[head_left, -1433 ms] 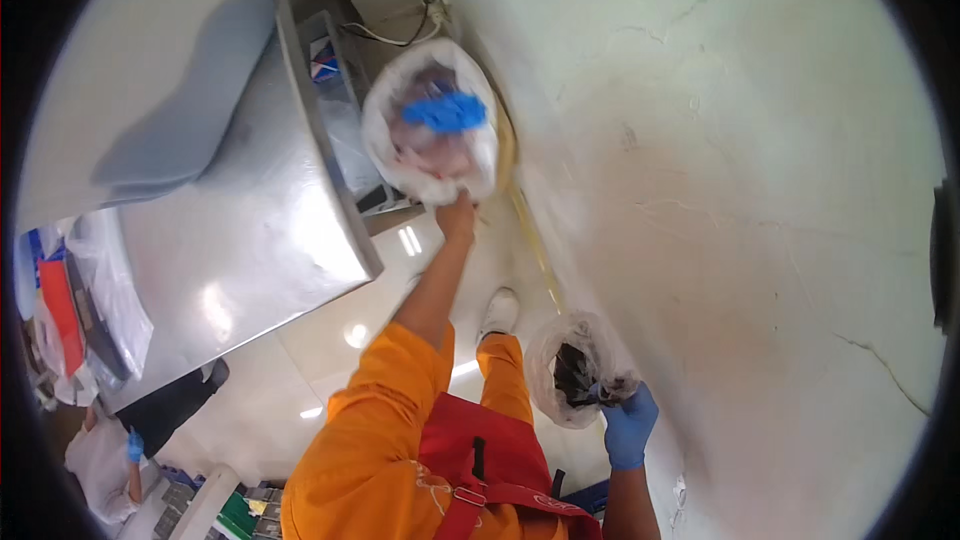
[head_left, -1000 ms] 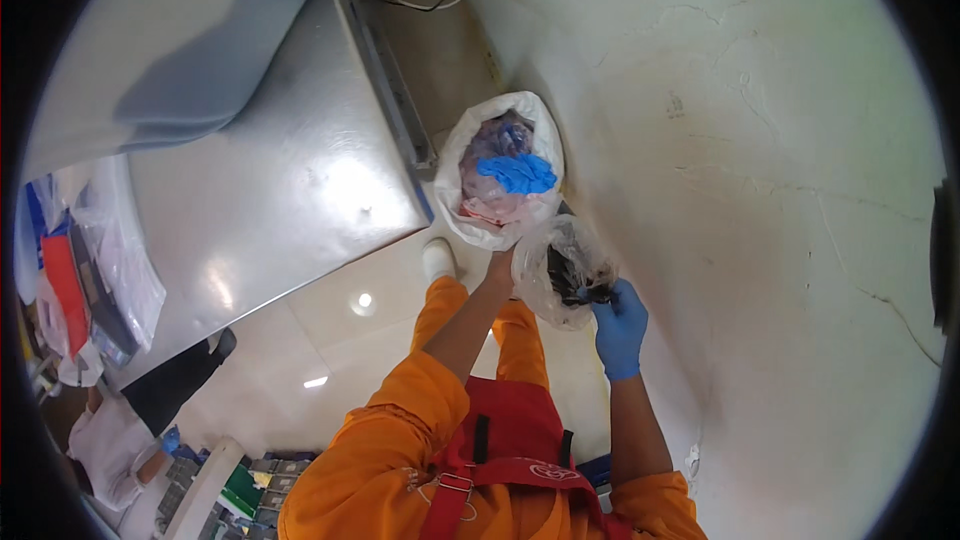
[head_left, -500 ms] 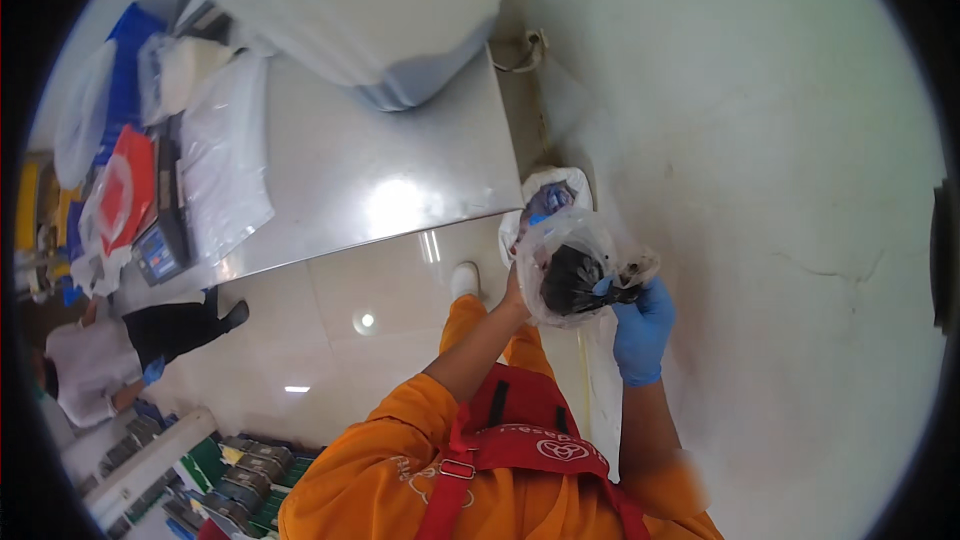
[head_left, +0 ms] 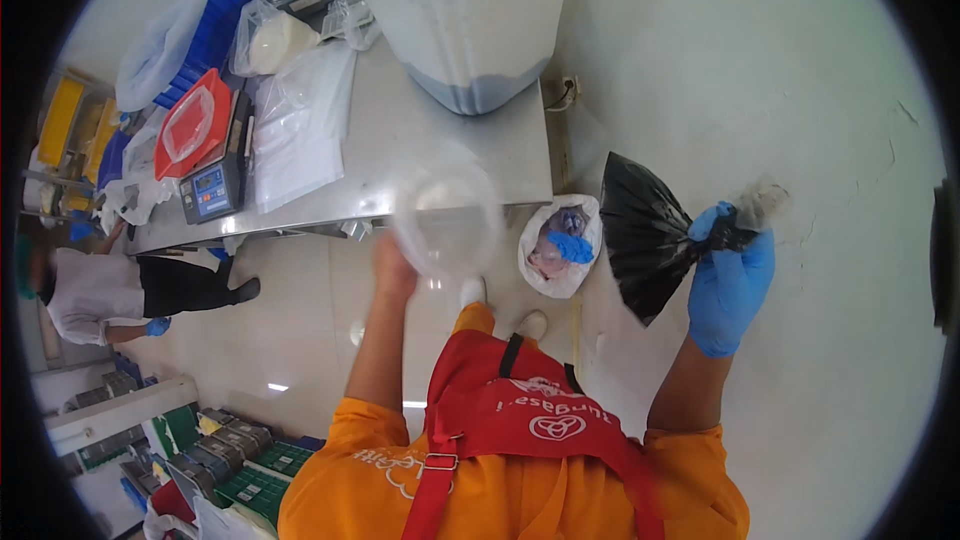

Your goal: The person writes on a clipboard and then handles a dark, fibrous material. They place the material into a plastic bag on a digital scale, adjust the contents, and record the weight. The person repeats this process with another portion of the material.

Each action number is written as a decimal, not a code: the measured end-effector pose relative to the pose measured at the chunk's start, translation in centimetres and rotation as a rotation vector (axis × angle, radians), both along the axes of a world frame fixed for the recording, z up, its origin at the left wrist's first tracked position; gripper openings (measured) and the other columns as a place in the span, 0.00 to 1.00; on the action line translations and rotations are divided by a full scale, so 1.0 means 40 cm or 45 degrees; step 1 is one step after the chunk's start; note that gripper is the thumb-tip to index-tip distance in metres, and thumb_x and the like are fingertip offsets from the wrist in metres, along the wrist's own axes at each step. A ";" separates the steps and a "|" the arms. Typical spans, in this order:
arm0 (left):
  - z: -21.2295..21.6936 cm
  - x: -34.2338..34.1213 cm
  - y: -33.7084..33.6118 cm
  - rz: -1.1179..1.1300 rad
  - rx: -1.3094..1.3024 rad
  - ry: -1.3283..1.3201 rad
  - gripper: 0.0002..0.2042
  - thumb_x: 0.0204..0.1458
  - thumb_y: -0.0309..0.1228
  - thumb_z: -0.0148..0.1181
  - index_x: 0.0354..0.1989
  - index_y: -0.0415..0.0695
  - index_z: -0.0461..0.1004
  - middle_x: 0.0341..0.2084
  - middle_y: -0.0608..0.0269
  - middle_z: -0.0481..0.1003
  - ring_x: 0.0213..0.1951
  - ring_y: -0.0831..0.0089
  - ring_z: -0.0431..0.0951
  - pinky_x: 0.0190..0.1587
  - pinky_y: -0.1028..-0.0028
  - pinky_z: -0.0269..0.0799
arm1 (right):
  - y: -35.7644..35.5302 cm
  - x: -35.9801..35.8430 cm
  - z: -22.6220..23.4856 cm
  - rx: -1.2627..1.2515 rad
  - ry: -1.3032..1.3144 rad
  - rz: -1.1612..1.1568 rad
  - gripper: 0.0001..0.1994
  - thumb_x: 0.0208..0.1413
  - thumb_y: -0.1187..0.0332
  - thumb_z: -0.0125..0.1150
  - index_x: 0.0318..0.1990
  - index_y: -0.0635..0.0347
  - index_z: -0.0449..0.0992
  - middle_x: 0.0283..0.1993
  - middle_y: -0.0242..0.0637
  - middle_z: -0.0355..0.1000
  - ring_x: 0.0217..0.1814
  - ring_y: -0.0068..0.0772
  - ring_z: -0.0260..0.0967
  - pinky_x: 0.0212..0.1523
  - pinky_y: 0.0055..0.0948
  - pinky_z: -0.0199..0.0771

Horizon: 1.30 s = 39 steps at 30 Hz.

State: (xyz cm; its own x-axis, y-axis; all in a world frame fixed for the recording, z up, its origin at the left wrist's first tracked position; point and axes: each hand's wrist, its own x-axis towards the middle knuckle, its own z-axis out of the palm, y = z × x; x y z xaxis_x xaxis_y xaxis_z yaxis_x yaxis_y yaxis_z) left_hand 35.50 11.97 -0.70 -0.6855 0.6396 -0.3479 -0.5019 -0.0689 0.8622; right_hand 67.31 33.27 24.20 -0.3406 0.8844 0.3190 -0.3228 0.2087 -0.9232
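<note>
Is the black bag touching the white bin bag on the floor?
Apart. In the head view the black bag hangs from the right hand, and bare wall shows between it and the white bin bag.

The left hand [head_left: 395, 265] is smeared by motion, and the clear plastic bag [head_left: 447, 210] at it is a pale blur — whether the fingers close on it cannot be told. The black bag [head_left: 640, 235] hides its own contents, and its neck vanishes inside the gloved right hand [head_left: 730, 280]. Under the table [head_left: 400, 155] edge, the white-lined bin [head_left: 558, 250] holds a blue and pinkish jumble too small to make out — the person at the far left is cut by the picture's dark rim.
</note>
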 end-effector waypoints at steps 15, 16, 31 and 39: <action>0.070 0.204 0.192 -0.121 -0.208 1.363 0.08 0.53 0.20 0.60 0.41 0.37 0.74 0.36 0.60 0.76 0.38 0.70 0.76 0.45 0.72 0.72 | 0.010 0.155 -0.744 -0.624 -0.675 -0.188 0.09 0.56 0.81 0.54 0.43 0.63 0.65 0.34 0.36 0.72 0.35 0.23 0.72 0.36 0.24 0.73; 0.053 0.322 0.211 -0.453 -0.225 1.085 0.08 0.53 0.20 0.59 0.41 0.40 0.75 0.33 0.62 0.77 0.35 0.74 0.77 0.39 0.74 0.73 | 0.008 0.155 -0.811 -0.635 -0.693 -0.186 0.09 0.56 0.80 0.55 0.42 0.63 0.64 0.34 0.37 0.72 0.34 0.23 0.73 0.35 0.25 0.74; -0.634 0.601 0.433 -0.678 -0.289 0.190 0.07 0.58 0.26 0.62 0.40 0.41 0.71 0.29 0.69 0.75 0.31 0.85 0.71 0.35 0.81 0.68 | 0.018 0.064 -1.230 -0.615 -1.215 -0.352 0.10 0.54 0.76 0.62 0.34 0.61 0.63 0.27 0.31 0.64 0.29 0.21 0.60 0.30 0.28 0.66; -0.706 0.596 0.411 -0.755 -0.630 0.198 0.09 0.59 0.34 0.57 0.37 0.41 0.76 0.27 0.61 0.79 0.30 0.71 0.79 0.35 0.71 0.72 | -0.014 0.041 -1.300 -0.805 -1.037 -0.383 0.11 0.56 0.77 0.61 0.30 0.59 0.63 0.27 0.28 0.63 0.27 0.18 0.60 0.29 0.24 0.65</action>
